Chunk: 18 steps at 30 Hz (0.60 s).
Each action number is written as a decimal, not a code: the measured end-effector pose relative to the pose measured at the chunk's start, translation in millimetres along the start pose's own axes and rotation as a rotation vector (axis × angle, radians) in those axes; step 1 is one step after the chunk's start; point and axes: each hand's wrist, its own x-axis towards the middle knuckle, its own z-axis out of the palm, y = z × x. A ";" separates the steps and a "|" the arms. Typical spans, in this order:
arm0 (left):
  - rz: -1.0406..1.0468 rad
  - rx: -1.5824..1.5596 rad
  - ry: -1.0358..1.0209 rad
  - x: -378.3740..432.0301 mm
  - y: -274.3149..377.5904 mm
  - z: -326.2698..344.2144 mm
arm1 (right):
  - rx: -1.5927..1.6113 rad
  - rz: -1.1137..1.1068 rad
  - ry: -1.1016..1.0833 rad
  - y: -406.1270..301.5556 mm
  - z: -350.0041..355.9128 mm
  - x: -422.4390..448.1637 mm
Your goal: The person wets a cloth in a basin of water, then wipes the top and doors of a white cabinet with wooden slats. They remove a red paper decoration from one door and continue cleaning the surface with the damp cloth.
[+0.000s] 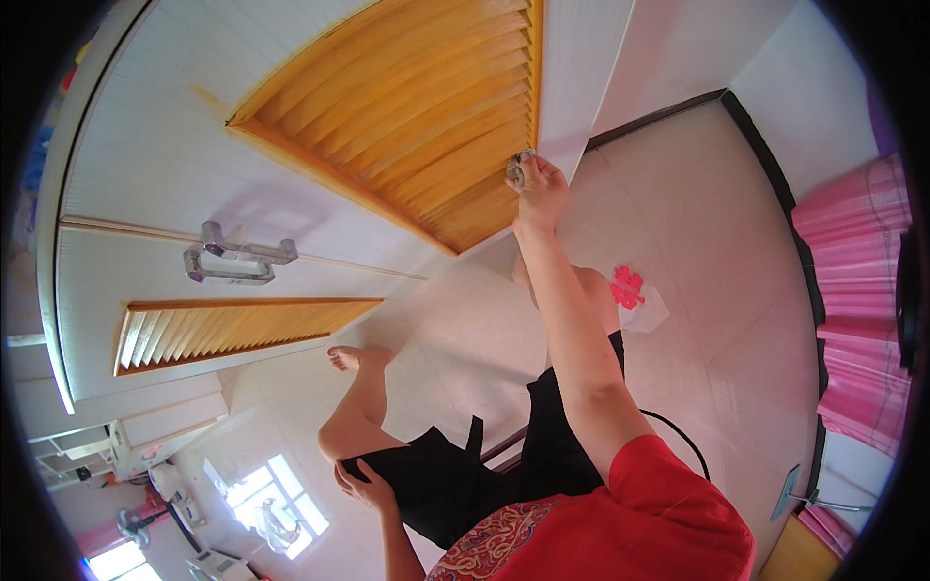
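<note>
My right hand (pixel 543 190) grips a small crumpled grey wad (pixel 515 168), a rag or a scouring pad; I cannot tell which. The hand is at the lower right edge of an orange-brown louvred wood panel (pixel 407 123), set in a white cabinet door (pixel 156 145). My fingers partly cover the wad. My left hand (pixel 367 488) rests on my left leg just above the knee, at the hem of black shorts (pixel 450 483), and holds nothing.
Two chrome handles (pixel 251 250) stick out where the doors meet. A second louvred panel (pixel 247 330) lies left. On the tiled floor (pixel 676 218) are a red paper cut-out (pixel 627 287) and a clear plastic bag (pixel 276 526). A black cable (pixel 686 436) curves behind me; pink curtains (pixel 857 305) hang right.
</note>
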 end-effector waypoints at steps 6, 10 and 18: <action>-0.006 -0.016 0.003 -1.1 -1.0 0.9 | 0.140 0.206 -0.038 3.2 6.0 -5.6; -0.008 -0.023 0.007 -0.4 -4.0 3.2 | 0.057 0.214 -0.055 20.5 19.5 -46.6; -0.006 -0.017 0.034 -1.2 -4.7 2.9 | 0.015 -0.086 -0.006 17.8 -8.3 6.1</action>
